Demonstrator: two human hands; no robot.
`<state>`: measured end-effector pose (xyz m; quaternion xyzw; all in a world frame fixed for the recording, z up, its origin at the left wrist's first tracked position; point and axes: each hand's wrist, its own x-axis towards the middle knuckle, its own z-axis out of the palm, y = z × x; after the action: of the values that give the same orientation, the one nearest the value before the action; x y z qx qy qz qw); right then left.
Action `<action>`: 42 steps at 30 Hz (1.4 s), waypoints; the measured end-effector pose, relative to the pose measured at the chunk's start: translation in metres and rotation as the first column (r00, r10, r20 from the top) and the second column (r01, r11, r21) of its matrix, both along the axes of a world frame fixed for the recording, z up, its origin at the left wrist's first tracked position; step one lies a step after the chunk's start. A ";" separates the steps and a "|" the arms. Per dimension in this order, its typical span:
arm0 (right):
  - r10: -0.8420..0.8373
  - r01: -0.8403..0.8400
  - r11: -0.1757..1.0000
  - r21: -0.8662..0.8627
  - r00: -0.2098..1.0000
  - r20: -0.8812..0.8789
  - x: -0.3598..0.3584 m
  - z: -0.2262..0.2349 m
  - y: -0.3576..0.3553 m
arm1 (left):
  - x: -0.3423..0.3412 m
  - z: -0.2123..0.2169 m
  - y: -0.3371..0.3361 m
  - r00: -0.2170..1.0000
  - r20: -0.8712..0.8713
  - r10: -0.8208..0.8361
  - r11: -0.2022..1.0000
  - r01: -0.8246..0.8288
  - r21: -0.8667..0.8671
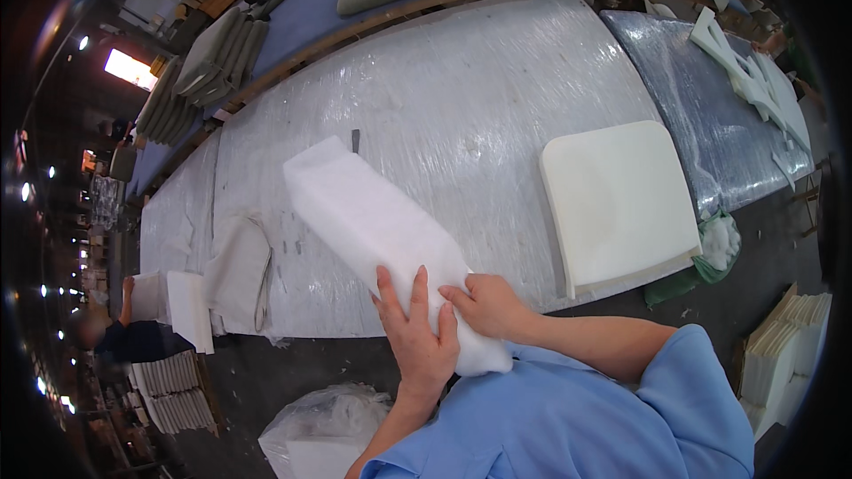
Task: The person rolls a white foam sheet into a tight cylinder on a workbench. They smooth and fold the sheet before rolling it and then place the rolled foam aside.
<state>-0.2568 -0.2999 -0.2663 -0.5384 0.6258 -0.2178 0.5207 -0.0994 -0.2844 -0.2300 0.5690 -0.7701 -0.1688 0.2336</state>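
Note:
A long white block of soft, fluffy padding (373,213) lies slantwise across the plastic-covered table (444,98), its near end overhanging the edge against my blue shirt. On its top near that end rests my left hand (419,337), open, with the fingers spread flat. My right hand (491,306) is closed at the padding's right edge, thumb and index finger pinching it; its other fingertips are hidden. To the right sits a cream foam seat cushion (621,200) with rounded far corners, apart from both hands.
Left on the table is a light fabric cover (238,270). A dark strip (356,140) lies beyond the padding. Foam offcuts (750,75) cover part of the right table. Grey cushions (217,62) are stacked far left. A person (142,337) handles white pieces at left. Below stands a plastic bag (324,430).

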 end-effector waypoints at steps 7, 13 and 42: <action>-0.006 -0.024 0.963 -0.270 0.994 -0.111 0.024 -0.039 0.005 | 0.001 0.004 0.006 0.998 -0.058 0.033 0.997 -0.029 0.065; 0.033 -0.057 0.907 -0.418 0.997 -0.064 0.031 -0.081 -0.003 | 0.000 -0.005 0.009 0.993 -0.105 0.054 0.998 -0.050 0.035; 0.041 -0.018 0.995 -0.099 0.972 0.233 0.019 -0.070 0.004 | -0.007 -0.009 0.010 0.985 -0.137 0.101 0.995 -0.101 0.010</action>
<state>-0.2383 -0.2961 -0.3364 -0.5424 0.5406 -0.3021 0.5677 -0.1069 -0.2742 -0.2387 0.5948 -0.7221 -0.1966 0.2935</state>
